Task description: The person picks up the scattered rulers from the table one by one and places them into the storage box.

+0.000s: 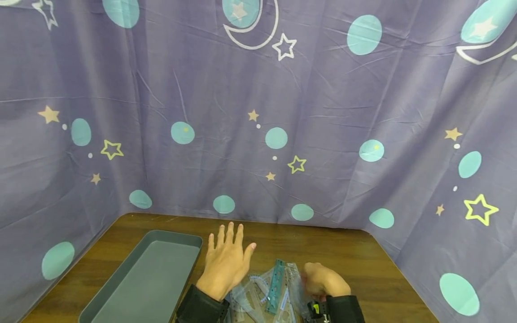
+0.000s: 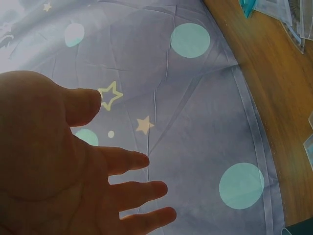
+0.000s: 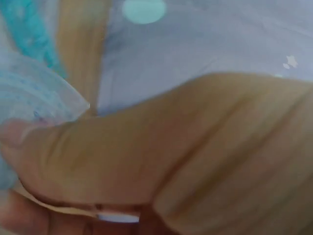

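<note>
My left hand [image 1: 226, 269] is raised over the table just left of a pile of clear plastic measuring tools, palm down with its fingers straight and spread. In the left wrist view the left palm [image 2: 44, 161] holds nothing. At the right side of the pile, my right hand [image 1: 325, 280] is curled. The right wrist view, blurred, shows its thumb and fingers pinching a clear protractor [image 3: 54, 93] with a curved edge and bluish markings. A teal ruler [image 1: 276, 287] lies on the pile, among clear pieces [image 1: 244, 303] that overlap and are hard to tell apart.
A shallow grey tray [image 1: 147, 278] stands on the left of the brown wooden table [image 1: 323, 244]. Purple cloth [image 1: 226, 170] printed with stars and teal spots hangs around the back and both sides of the table.
</note>
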`<state>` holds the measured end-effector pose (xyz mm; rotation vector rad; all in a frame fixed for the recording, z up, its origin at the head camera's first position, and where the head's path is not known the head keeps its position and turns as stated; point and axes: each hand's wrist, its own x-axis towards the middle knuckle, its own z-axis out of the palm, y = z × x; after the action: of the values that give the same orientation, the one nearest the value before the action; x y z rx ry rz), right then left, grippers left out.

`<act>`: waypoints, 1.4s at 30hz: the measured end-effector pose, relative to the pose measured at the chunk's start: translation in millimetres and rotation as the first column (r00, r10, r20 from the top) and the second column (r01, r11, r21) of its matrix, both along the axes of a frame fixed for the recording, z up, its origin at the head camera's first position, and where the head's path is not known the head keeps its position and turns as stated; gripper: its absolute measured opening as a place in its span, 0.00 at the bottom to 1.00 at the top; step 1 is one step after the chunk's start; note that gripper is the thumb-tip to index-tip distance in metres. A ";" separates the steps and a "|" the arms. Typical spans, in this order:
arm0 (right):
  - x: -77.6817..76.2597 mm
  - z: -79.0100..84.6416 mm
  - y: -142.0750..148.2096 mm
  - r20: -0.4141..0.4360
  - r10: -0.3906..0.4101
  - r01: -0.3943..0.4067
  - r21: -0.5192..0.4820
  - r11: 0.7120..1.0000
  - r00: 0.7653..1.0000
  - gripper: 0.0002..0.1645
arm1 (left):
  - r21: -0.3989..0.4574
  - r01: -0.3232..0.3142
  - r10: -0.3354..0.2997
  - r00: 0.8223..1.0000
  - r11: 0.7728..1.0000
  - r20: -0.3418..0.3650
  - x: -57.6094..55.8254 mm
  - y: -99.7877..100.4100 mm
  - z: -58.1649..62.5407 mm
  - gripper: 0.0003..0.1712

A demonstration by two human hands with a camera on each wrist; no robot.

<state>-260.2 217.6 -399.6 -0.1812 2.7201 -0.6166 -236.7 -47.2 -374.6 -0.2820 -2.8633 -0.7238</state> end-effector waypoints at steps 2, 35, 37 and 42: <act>1.7 5.6 2.1 -0.007 0.024 -0.025 -0.051 0.998 1.000 0.17 | 0.005 0.010 -0.010 1.000 1.000 0.009 -0.6 -0.3 0.5 0.40; 13.5 55.9 -26.5 -0.570 0.201 -0.417 -0.277 0.865 0.796 0.05 | 0.181 0.493 -0.465 0.868 0.851 -0.175 -3.4 7.8 11.5 0.14; 13.7 55.6 -27.2 -0.575 0.200 -0.424 -0.286 0.859 0.793 0.05 | 0.174 0.510 -0.471 0.854 0.842 -0.221 -4.3 7.3 11.7 0.11; 14.3 54.8 -26.7 -0.582 0.204 -0.428 -0.277 0.860 0.787 0.05 | 0.179 0.515 -0.465 0.846 0.838 -0.259 -6.4 2.3 12.9 0.11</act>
<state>-246.0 190.9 -344.7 -1.0553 2.9160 -1.1502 -243.1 -45.0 -361.7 -1.0220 -2.4776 -1.0487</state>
